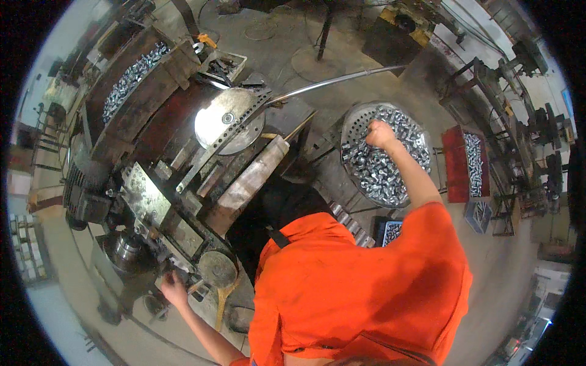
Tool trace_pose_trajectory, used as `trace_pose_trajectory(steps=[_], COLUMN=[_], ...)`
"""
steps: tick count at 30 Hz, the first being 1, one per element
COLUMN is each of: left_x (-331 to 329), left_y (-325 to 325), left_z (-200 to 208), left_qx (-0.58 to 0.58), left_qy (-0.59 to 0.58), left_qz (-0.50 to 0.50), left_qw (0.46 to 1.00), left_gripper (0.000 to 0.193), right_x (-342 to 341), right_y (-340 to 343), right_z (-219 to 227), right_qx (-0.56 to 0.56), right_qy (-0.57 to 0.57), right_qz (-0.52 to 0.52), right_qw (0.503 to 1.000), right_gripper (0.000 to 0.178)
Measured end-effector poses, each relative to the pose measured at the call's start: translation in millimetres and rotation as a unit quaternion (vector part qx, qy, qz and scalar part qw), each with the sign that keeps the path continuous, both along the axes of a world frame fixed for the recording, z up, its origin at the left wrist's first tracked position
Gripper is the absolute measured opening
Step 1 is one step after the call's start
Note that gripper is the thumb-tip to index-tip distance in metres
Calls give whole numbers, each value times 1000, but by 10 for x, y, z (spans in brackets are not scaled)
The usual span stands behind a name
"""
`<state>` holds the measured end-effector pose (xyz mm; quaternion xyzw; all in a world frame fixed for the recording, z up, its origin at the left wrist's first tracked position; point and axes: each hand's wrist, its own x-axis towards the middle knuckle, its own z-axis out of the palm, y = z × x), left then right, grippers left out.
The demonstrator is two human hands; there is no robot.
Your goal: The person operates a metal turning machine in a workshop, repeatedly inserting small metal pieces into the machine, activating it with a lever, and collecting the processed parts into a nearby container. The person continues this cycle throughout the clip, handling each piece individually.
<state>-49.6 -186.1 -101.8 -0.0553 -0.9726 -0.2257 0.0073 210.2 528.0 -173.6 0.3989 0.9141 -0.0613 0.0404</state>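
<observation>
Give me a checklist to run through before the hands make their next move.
1. Right hand at the metal parts: ok.
2. Parts available in the round perforated tray: ok, heaped.
3. Part gripped by the right hand: cannot tell, fingers hide it.
4. Left hand clear of the machine: not ok, it is right beside it.
5. Gloves worn: not ok, both hands bare.
</observation>
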Motion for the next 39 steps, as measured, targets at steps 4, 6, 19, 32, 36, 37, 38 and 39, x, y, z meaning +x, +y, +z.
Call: trace_pose_trajectory(steps=[4, 6, 19, 32, 36, 37, 38, 39], left_x=[-85, -27, 91, 103, 81, 85, 114, 228], left_y=[55, 114, 128, 95, -33, -85, -146, -237], left_z=[3, 82, 172, 161, 288, 335, 420, 608], left_qx=[-2, -22, -52, 9, 89, 115, 92, 70], left_qy=[-58, -45, -11, 15, -46, -65, -1, -1], left_qz=[47, 53, 80, 71, 7, -10, -33, -9], left_qw=[997, 997, 995, 997, 995, 991, 995, 998], left_gripper=[25, 25, 27, 28, 26, 26, 26, 27], right_x=[-128, -265, -448, -770, -1651, -1932, -2206, -2446], right_y=[6, -111, -522, -504, -1689, -1914, -2174, -2610], right_z=[-89, -39, 181, 945, 1672, 1674, 1666, 1832], right_qx=[-56, -26, -50, -362, -438, -411, -382, -369], right_qy=[49, -36, -107, 402, 379, 355, 329, 294], right_qz=[-130, -49, -71, 76, 247, 306, 362, 405], right_qw=[989, 998, 990, 837, 777, 782, 784, 783], right_gripper=[26, 31, 40, 23, 23, 27, 32, 38])
